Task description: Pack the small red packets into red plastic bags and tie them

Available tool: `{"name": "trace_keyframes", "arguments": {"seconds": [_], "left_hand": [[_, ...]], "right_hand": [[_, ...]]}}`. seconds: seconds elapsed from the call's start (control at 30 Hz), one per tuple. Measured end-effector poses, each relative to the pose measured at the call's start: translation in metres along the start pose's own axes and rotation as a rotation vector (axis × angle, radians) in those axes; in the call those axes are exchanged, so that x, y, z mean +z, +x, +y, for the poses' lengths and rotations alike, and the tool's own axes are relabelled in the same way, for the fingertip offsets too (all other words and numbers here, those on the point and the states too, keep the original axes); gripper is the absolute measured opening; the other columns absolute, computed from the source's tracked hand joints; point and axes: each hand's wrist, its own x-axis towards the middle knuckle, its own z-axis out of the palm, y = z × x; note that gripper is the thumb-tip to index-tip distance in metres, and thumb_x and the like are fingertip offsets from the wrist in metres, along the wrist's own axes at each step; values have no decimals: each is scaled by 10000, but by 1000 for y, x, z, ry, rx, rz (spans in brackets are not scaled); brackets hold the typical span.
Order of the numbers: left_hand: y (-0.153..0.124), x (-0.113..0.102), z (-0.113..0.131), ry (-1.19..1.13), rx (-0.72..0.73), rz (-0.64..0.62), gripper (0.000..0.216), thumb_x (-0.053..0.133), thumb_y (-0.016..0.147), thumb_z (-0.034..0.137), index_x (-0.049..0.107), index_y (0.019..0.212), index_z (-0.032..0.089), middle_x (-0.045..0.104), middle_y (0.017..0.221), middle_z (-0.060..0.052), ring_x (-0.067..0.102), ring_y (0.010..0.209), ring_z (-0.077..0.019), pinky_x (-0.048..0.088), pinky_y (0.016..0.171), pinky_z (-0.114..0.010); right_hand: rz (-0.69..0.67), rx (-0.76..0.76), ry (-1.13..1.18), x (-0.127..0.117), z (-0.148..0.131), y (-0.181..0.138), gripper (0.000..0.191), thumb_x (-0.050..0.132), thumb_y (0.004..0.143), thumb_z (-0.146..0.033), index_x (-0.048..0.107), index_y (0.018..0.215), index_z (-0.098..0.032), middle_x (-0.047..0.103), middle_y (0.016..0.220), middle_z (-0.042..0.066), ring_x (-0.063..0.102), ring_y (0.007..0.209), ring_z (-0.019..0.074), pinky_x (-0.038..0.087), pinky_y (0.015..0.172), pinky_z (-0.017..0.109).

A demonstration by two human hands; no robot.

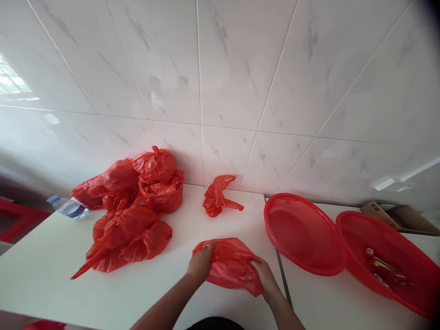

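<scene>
Nearest, at the bottom edge, is a dark patch of clothing (215,323), with both forearms reaching forward over the white bench (44,284). The left hand (200,265) grips the left end of a red plastic bag (233,268), thumb on top; the right hand (266,277) grips its right end, thumb also on top. The fingers beneath are mostly hidden. The bag lies between the two hands, its long axis running from one to the other, the right end tilted a little closer to the person. It looks thin and loose; whether anything is inside I cannot tell.

To the left of the left hand, and well apart from it, sits a pile of filled red bags (129,233), one with a long handle trailing toward the near edge. To the right, nearer the right hand, a red basket (299,229) stands across the seam in the bench, touching a second basket (357,238) that holds some small items (381,266) too unclear to name.

Farther ahead, a crumpled bag (216,199) lies near the wall, closer to the left hand. A plastic bottle (70,207) lies beyond the pile's left side; a cardboard box (381,213) sits behind the second basket. Behind everything rises the tiled wall (228,68).
</scene>
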Motion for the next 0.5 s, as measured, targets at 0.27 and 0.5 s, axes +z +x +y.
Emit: {"name": "trace_keyframes", "arguments": {"seconds": [0.27, 0.5], "left_hand": [[-5, -48, -2, -573, -348, -159, 100, 658, 645, 157, 570, 675, 192, 612, 651, 6, 557, 609, -149, 419, 592, -244], [-13, -56, 17, -829, -353, -304, 361, 811, 632, 326, 635, 915, 186, 657, 757, -13, 563, 615, -131, 462, 651, -259]], "right_hand": [[10, 145, 254, -81, -9, -29, 350, 750, 653, -352, 662, 962, -213, 721, 881, 24, 670, 760, 172, 505, 654, 273], [626, 122, 520, -169, -19, -23, 400, 739, 661, -502, 540, 870, -225, 654, 847, 45, 667, 728, 170, 542, 600, 274]]}}
